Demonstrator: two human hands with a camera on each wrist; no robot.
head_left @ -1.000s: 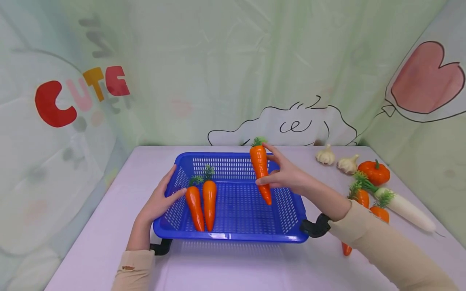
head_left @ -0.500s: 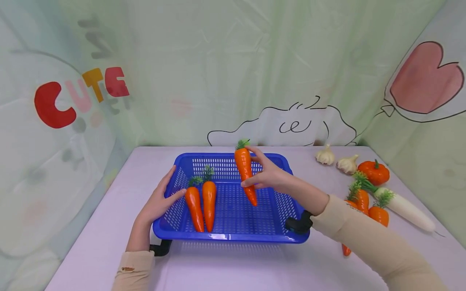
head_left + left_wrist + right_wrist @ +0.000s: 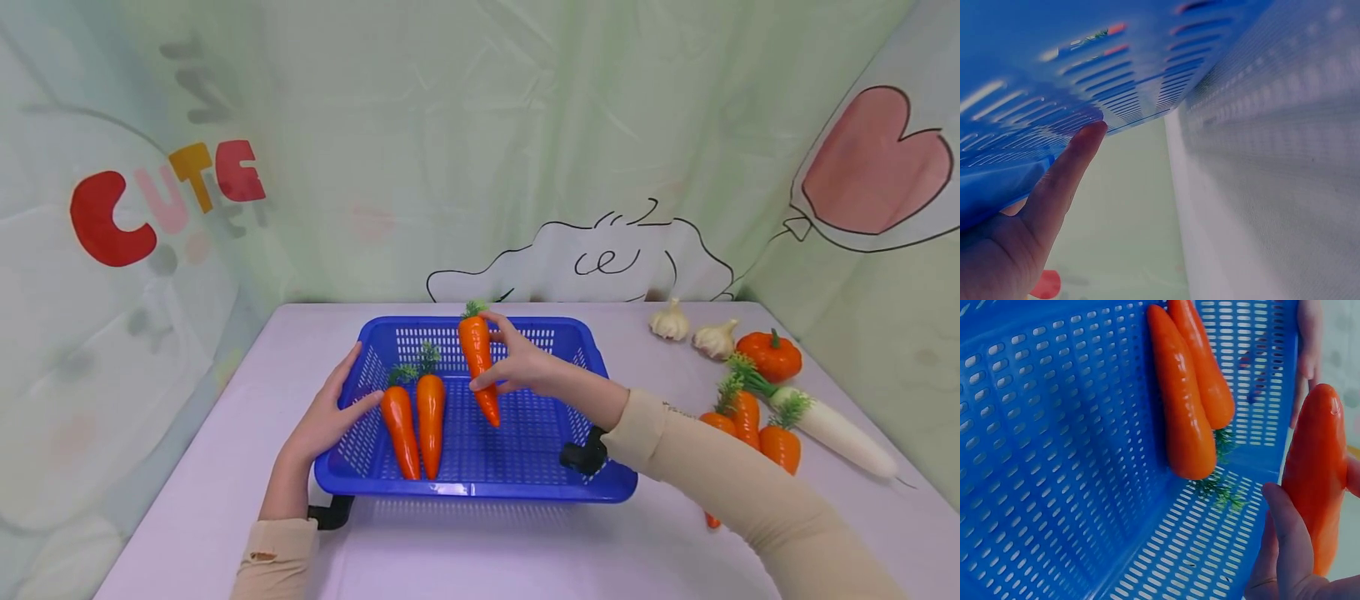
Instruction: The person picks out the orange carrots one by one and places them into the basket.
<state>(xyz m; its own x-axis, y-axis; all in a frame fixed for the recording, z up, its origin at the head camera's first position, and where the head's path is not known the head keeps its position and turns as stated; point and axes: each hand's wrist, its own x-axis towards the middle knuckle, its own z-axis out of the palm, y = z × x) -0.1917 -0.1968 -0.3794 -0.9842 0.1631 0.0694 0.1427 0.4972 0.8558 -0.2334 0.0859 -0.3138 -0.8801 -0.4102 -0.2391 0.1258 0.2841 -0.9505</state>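
Head view: my right hand [image 3: 519,365] pinches a carrot [image 3: 476,348] over the basket [image 3: 472,490]; my left hand [image 3: 326,417], fingers straight, touches the basket's left side. Left wrist: one finger [image 3: 1063,178] touches the slotted wall [image 3: 1116,78]. Right wrist: two other carrots [image 3: 1182,403] lie inside.

On the pale table [image 3: 202,467] we see a blue basket [image 3: 476,490] in the middle; at the right, two garlic bulbs [image 3: 670,321] and an orange pumpkin [image 3: 770,356] lie far, a white radish [image 3: 836,431] and carrots [image 3: 780,448] (partly hidden from us) nearer.
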